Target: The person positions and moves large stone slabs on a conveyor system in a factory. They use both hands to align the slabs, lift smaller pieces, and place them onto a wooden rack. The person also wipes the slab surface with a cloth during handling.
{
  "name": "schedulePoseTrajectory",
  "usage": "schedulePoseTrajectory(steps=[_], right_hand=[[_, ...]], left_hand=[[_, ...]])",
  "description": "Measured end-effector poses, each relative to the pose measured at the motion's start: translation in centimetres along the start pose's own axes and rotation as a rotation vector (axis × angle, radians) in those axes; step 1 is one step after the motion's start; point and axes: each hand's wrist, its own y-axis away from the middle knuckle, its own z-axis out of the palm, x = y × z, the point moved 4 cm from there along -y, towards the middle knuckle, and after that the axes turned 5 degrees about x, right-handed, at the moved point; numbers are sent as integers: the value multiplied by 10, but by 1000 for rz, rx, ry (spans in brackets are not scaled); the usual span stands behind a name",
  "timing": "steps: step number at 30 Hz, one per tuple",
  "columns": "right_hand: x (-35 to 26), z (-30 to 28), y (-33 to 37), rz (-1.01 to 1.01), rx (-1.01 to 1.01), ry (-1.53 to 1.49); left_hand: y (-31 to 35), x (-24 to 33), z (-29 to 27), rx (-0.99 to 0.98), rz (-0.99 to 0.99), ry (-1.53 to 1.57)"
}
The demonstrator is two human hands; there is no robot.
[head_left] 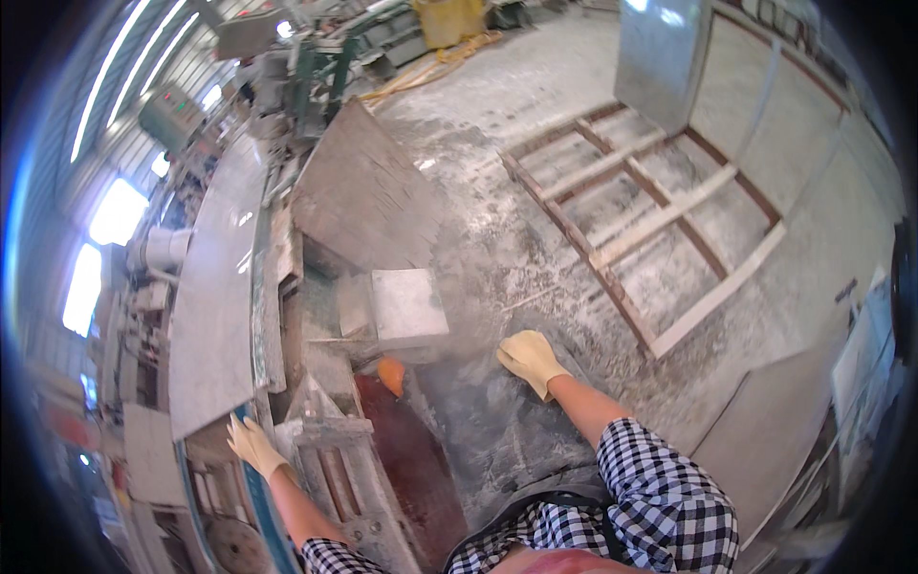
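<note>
My left hand (252, 446), in a cream glove, reaches to the near end of a long grey slab (215, 306) on the machine at my left. Its fingers are stretched out beside the blue rail (256, 488); whether they touch the slab I cannot tell. Well apart from it, my right hand (531, 361), in a matching glove, hangs over the dark floor in front of me. Its fingers are curled in, with nothing visible in them. Between the hands an orange piece (391, 375) lies near a white square block (409, 304).
Beyond the block leans a large brown-grey board (368, 191). A rusty metal frame (669, 212) lies on the dusty floor at the right, next to an upright grey panel (660, 62). Another flat sheet (775, 421) stands at the near right. Yellow hoses (435, 67) run along the far floor.
</note>
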Motion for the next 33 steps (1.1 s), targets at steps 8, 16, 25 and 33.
schedulePoseTrajectory(steps=[8, 16, 25, 33], right_hand=[[17, 23, -1, 95, -84, 15], [15, 9, -7, 144, -160, 34], [18, 22, -5, 147, -164, 83], [14, 19, -5, 138, -160, 61]], left_hand=[[-16, -48, 30, 81, 126, -104], [-14, -43, 20, 43, 65, -63], [-15, -52, 37, 8, 19, -150], [1, -21, 21, 54, 29, -80]])
